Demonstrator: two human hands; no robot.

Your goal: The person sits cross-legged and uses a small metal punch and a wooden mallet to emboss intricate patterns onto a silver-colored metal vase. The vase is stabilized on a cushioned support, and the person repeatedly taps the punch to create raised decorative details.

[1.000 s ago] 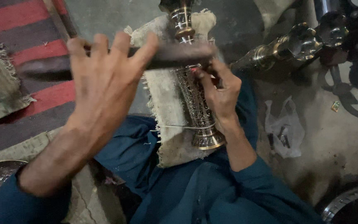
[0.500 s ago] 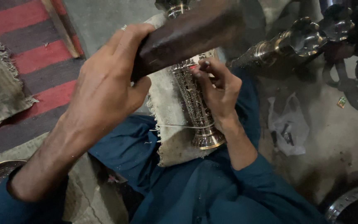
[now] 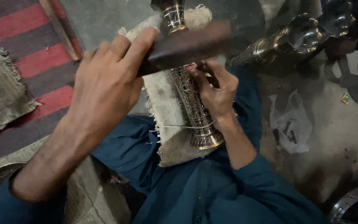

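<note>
Grey concrete floor with a red-and-grey striped rug (image 3: 25, 62) at nine o'clock lies under the work. Across the lap, on a frayed cream cloth pad (image 3: 168, 116), rests the engraved brass-and-silver metal stem (image 3: 193, 105), base toward six o'clock. The left hand (image 3: 104, 89) is closed round a dark wooden mallet (image 3: 187, 45), which half a second ago tilted up toward one o'clock and now lies blurred, nearly level over the stem's neck, so I judge a stroke is in swing. The right hand (image 3: 216, 89) pinches something small against the engraving, fingers curled; what it is I cannot tell. Counted: two hands, one mallet, one pad, one stem on the lap, one similar dark metal fitting (image 3: 295, 39) at two o'clock
</note>
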